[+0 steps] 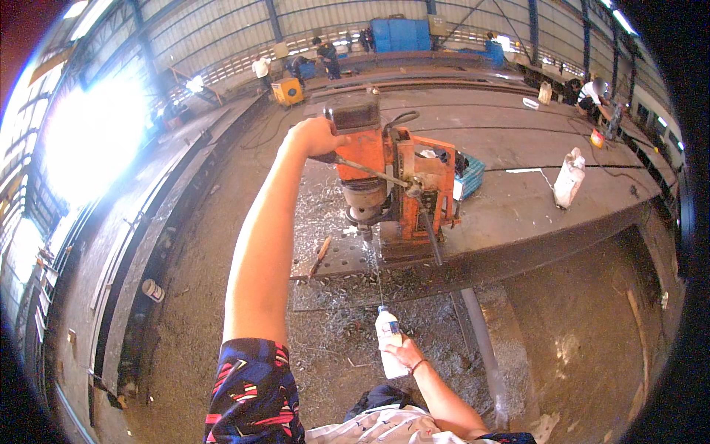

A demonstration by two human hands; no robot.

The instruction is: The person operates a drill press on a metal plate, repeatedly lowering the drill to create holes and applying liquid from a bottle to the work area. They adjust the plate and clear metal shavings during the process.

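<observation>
An orange magnetic drill [364,154] stands upright on a steel plate [473,248]. My left hand [314,138] is closed round the dark grip at the end of its feed lever [376,175]. Another spoke of the feed handle points down on the right. Low in front of the machine, my right hand [404,353] holds a plastic bottle [389,333] of white liquid. A thin stream runs between the bottle's top and the chuck [365,216]. Under the chuck the plate has several drilled holes, with metal shavings around them.
A reddish-brown stick [319,256] lies beside the holes. A blue basket [468,177] sits behind the drill, and a whitish jug [569,179] stands farther right. Cables cross the plates. A yellow machine [287,92] and several people are far back. A white bucket [153,290] lies left.
</observation>
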